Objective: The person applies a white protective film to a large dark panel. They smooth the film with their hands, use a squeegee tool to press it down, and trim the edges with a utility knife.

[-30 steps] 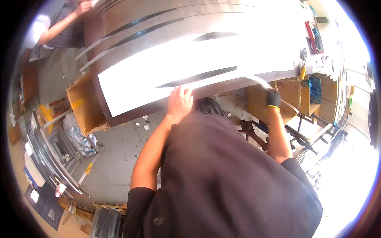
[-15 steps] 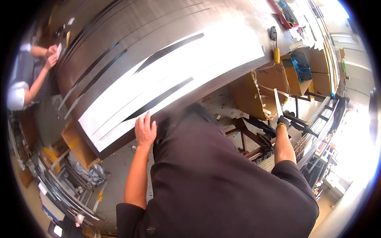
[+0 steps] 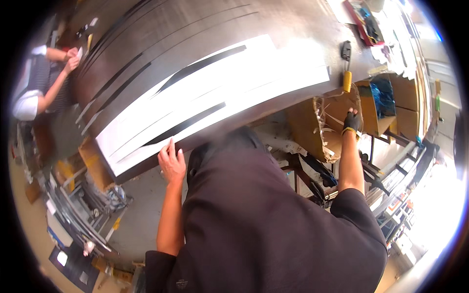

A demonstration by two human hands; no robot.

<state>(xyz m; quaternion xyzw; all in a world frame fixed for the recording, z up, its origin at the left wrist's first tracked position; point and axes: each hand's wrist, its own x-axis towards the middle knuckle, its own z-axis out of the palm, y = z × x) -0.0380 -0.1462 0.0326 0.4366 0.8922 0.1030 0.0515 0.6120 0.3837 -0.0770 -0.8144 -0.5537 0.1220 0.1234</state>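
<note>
My bare left hand rests at the near edge of a long white sheet on the dark table, its fingers stretched out and apart. Just beyond its fingertips lies a black strip on the sheet; a second black strip is farther back. Out to the right, my right hand, in a dark glove with bare fingertips, is over an open cardboard box. Its fingers look loosely apart and I see nothing held. Pale scraps show inside the box.
A yellow-handled roller lies at the table's right edge, near a red tray of tools. Another carton with blue plastic stands beside the box. Across the table, a co-worker's hands hold something small and pale.
The white strip that stuck up from my right hand is no longer in it. That hand has moved up and over the box. My left hand has shifted slightly left along the sheet's edge.
</note>
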